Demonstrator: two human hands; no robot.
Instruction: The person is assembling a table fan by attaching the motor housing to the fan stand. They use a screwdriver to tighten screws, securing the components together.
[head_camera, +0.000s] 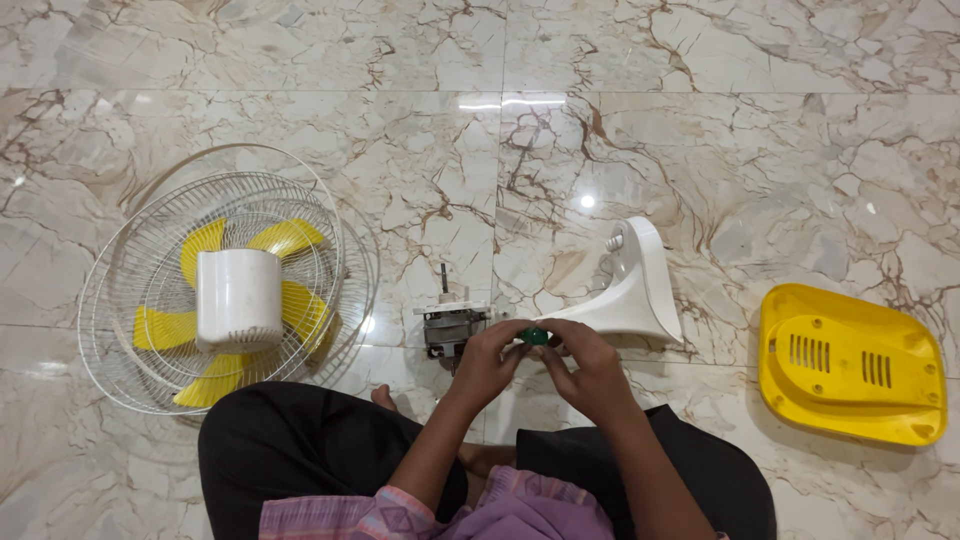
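Both hands meeting low over crossed legs: left hand (487, 355) and right hand (585, 365) pinching a small green knob (535, 336) between fingertips. Just beyond, bare fan motor (452, 322) joined to white stand neck (625, 295) on marble floor (500, 150). Off left, wire guard (120, 300) with yellow blades (285, 238); off right, yellow base cover (850, 365).

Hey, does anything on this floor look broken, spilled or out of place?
The fan is apart: its motor sits bare by the white neck piece, the yellow blades lie in the wire guards, and a yellow cover lies apart. Nothing looks spilled or cracked.
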